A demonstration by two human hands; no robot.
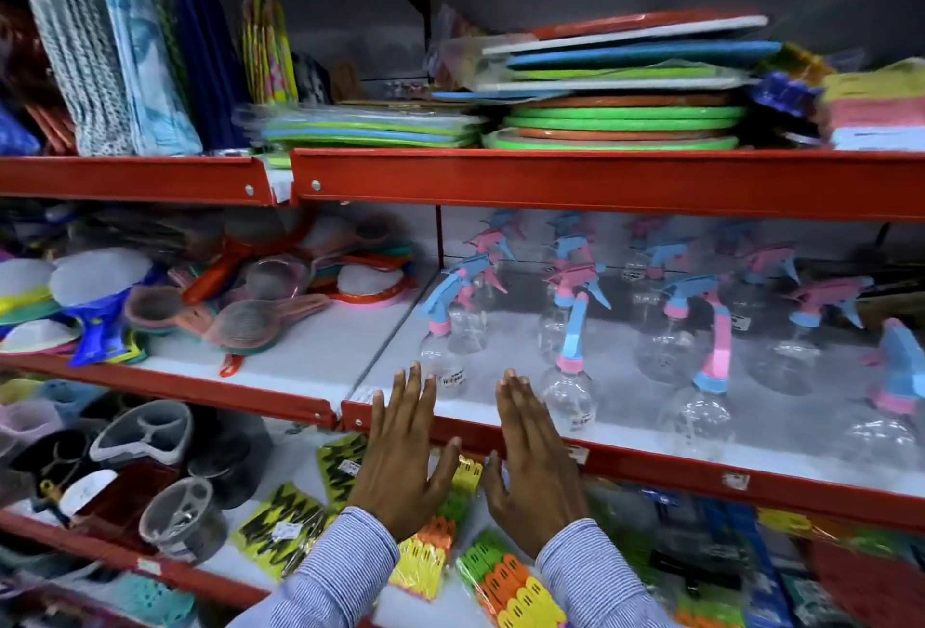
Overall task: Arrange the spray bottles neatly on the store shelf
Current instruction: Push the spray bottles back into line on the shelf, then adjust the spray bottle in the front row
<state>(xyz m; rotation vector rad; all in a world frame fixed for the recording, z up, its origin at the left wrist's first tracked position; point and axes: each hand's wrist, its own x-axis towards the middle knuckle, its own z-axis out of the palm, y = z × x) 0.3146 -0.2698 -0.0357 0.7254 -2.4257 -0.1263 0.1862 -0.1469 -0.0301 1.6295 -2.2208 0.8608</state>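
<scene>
- Spray bottles (665, 322) stood upright on the white middle shelf (500, 407), long axis vertical, in loose rows running front to back.
- Clear round bodies, pink and blue trigger heads; most nozzles pointed left, a few at the right side pointed right.
- Nearest front bottle (568, 377) stood just beyond the right hand; another bottle (450, 322) sat behind the left hand.
- Left hand (405, 457) was flat and open, fingers spread wide, laid over the shelf's red front edge (650, 465), holding nothing.
- Right hand (535, 457) was the same: flat, wide grip, empty, fingertips reaching onto the white shelf surface.
- Both sleeves (345, 572) were striped light blue.
- Upper shelf carried stacked flat mats (620, 119) in green, orange and blue, plus upright cloth packs (115, 57) at left.
- Left bay of the middle shelf held a heap of mesh strainers (250, 322).
- Lower shelf showed packs of clothes pegs (505, 582) and grey containers (180, 517).
- Picture was blurred at the edges.
</scene>
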